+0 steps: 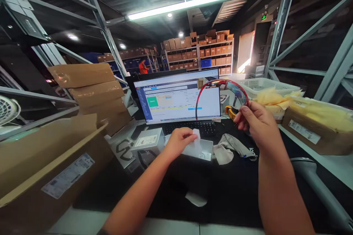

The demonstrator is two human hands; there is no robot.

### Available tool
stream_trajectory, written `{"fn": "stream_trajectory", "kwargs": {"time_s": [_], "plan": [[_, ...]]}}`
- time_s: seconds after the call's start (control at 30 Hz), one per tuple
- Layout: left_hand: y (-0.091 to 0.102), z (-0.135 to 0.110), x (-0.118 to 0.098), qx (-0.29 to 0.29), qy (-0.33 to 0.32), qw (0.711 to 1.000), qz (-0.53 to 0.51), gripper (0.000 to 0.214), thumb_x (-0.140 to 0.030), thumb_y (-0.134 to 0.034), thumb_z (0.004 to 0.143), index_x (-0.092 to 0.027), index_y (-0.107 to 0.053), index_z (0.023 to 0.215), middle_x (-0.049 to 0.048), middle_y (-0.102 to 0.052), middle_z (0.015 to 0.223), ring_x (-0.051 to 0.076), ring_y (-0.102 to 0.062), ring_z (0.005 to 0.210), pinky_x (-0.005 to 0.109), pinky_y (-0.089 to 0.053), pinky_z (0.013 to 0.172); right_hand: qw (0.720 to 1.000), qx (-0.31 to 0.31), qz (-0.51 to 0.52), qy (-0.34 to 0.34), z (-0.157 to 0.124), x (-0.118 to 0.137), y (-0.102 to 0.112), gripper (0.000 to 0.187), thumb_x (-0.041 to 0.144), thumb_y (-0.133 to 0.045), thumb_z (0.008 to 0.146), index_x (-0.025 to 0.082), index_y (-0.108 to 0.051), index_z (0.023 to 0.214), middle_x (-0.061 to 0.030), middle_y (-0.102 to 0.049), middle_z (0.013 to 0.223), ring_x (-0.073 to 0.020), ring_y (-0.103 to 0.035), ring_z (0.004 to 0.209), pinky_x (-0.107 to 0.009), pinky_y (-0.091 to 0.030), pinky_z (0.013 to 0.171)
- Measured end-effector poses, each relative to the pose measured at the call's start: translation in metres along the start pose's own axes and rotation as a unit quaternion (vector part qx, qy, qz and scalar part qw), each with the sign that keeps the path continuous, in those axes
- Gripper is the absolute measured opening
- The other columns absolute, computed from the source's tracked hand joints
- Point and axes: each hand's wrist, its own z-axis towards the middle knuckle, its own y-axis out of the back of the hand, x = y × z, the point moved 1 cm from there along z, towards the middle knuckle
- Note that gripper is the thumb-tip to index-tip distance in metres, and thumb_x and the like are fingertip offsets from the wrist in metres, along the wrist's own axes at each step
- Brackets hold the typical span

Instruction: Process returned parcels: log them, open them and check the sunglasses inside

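Red-framed wraparound sports glasses with tinted lens held up off the worktop, right hand pinched closed on one temple end. Left hand lower, to its left, fingers closed on small white plastic piece over open grey box. Grey cloth pouch just below right hand; laptop screen behind both.
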Motion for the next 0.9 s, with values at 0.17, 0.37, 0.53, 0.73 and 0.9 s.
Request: {"fn": "stream_trajectory", "kwargs": {"time_s": [0.17, 0.37, 0.53, 0.73, 0.9], "plan": [[0.022, -0.026, -0.012, -0.079, 0.061, 0.990, -0.102, 0.026, -0.041, -0.072, 0.079, -0.017, -0.073, 0.070, 0.0018, -0.065, 0.068, 0.014, -0.055, 0.066, 0.025, -0.041, 0.062, 0.999, -0.002, 0.041, 0.014, -0.012, 0.007, -0.019, 0.030, 0.051, -0.058, 0.093, 0.023, -0.057, 0.083, 0.0016, -0.066, 0.070, -0.0091, -0.055, 0.050, -0.021, -0.043, 0.046], [0.031, -0.041, -0.008, -0.155, 0.101, 0.972, -0.147, 0.025, -0.040, -0.078, 0.072, -0.016, -0.072, 0.069, 0.0017, -0.065, 0.067, 0.014, -0.056, 0.063, 0.026, -0.041, 0.061, 0.995, -0.010, 0.095, -0.001, -0.027, 0.017, -0.023, 0.024, 0.047, -0.063, 0.092, 0.024, -0.059, 0.089, 0.0011, -0.064, 0.068, -0.0090, -0.055, 0.051, -0.019, -0.042, 0.045], [0.038, -0.043, -0.003, -0.138, 0.086, 0.972, -0.167, 0.024, -0.041, -0.075, 0.076, -0.017, -0.074, 0.072, 0.0026, -0.067, 0.070, 0.015, -0.056, 0.065, 0.026, -0.041, 0.062, 0.996, -0.021, 0.089, -0.015, -0.034, 0.019, -0.023, 0.024, 0.048, -0.066, 0.089, 0.025, -0.059, 0.089, 0.0010, -0.063, 0.067, -0.0101, -0.055, 0.053, -0.019, -0.044, 0.044], [0.043, -0.041, -0.002, -0.119, 0.018, 0.985, -0.120, 0.029, -0.038, -0.072, 0.080, -0.018, -0.068, 0.059, 0.0014, -0.063, 0.066, 0.014, -0.056, 0.067, 0.026, -0.038, 0.063, 0.997, -0.045, 0.060, 0.014, -0.037, 0.017, -0.029, 0.023, 0.048, -0.064, 0.090, 0.025, -0.059, 0.090, 0.0001, -0.062, 0.066, -0.0126, -0.056, 0.053, -0.021, -0.043, 0.043], [0.047, -0.041, 0.000, -0.112, 0.020, 0.984, -0.137, 0.022, -0.037, -0.076, 0.076, -0.019, -0.074, 0.064, 0.0032, -0.067, 0.071, 0.016, -0.058, 0.067, 0.026, -0.042, 0.062, 0.999, -0.043, 0.023, 0.019, -0.041, 0.016, -0.036, 0.023, 0.048, -0.061, 0.091, 0.025, -0.059, 0.090, -0.0011, -0.062, 0.067, -0.0134, -0.054, 0.052, -0.023, -0.043, 0.043]]}}
